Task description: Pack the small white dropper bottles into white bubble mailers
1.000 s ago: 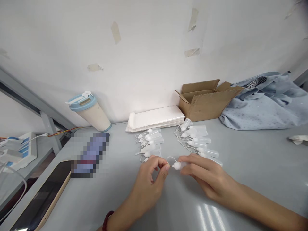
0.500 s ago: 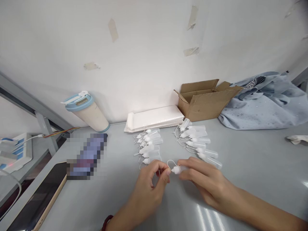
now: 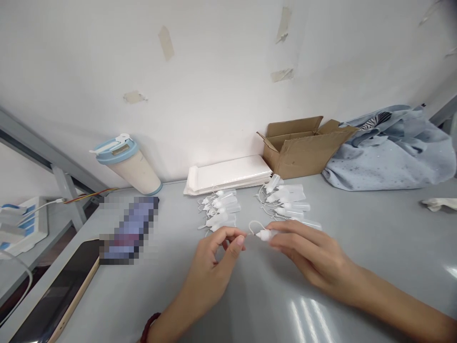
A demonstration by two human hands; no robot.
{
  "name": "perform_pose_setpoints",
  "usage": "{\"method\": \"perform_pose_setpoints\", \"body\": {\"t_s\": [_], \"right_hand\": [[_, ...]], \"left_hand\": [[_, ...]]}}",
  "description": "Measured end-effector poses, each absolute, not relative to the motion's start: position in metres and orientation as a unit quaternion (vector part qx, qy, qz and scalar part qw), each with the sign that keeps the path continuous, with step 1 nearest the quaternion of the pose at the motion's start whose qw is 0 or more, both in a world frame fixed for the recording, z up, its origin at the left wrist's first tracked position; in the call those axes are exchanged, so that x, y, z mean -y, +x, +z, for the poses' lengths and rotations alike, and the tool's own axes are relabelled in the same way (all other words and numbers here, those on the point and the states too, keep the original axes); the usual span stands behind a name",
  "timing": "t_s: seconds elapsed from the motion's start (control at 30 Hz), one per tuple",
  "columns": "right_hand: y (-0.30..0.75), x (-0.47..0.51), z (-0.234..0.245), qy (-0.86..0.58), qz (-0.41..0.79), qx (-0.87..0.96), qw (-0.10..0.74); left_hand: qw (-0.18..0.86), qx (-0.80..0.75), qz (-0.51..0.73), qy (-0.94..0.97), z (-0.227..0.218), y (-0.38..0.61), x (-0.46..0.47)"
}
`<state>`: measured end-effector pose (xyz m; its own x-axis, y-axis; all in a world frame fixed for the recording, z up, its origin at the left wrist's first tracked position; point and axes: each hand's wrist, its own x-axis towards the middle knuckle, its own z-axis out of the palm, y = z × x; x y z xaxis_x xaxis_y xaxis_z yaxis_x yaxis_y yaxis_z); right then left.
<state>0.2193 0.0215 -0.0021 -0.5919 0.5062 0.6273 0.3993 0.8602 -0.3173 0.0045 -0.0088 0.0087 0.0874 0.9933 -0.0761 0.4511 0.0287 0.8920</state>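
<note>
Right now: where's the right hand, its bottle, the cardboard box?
right hand (image 3: 309, 250), head view, back of the hand
white-capped plastic bottle (image 3: 263, 234), head view, on the cap
cardboard box (image 3: 300, 159), head view, front wall

**My dropper bottles, two loose clusters on the bench**

Translucent plastic (image 3: 228, 206), white nozzle caps, thin looped tethers. Left cluster (image 3: 218, 209) and right cluster (image 3: 290, 202) lie apart; a lone bottle (image 3: 267, 234) sits nearer me, nozzle pointing left.
</note>
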Motion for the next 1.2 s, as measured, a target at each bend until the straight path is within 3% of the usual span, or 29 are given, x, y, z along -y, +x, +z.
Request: {"method": "perform_pose_setpoints", "body": {"t_s": [0.33, 0.5, 0.8, 1.03, 1.2], "right_hand": [[0.212, -0.016, -0.004, -0.22, 0.112, 0.902, 0.353], [0.217, -0.027, -0.006, -0.262, 0.098, 0.921, 0.271], [0.249, -0.08, -0.018, -0.384, -0.055, 0.896, 0.217], [0.257, -0.089, -0.028, -0.407, -0.053, 0.897, 0.164], [0.257, -0.092, -0.031, -0.408, -0.068, 0.892, 0.181]], "left_hand": [[0.433, -0.559, 0.28, 0.649, 0.007, 0.008, 0.011], [0.427, -0.559, 0.237, 0.67, 0.012, 0.001, 0.007], [0.326, -0.627, 0.182, 0.684, 0.032, -0.05, -0.017], [0.211, -0.661, 0.124, 0.709, 0.016, -0.047, -0.017], [0.015, -0.641, 0.287, 0.712, 0.01, -0.035, -0.014]]}}
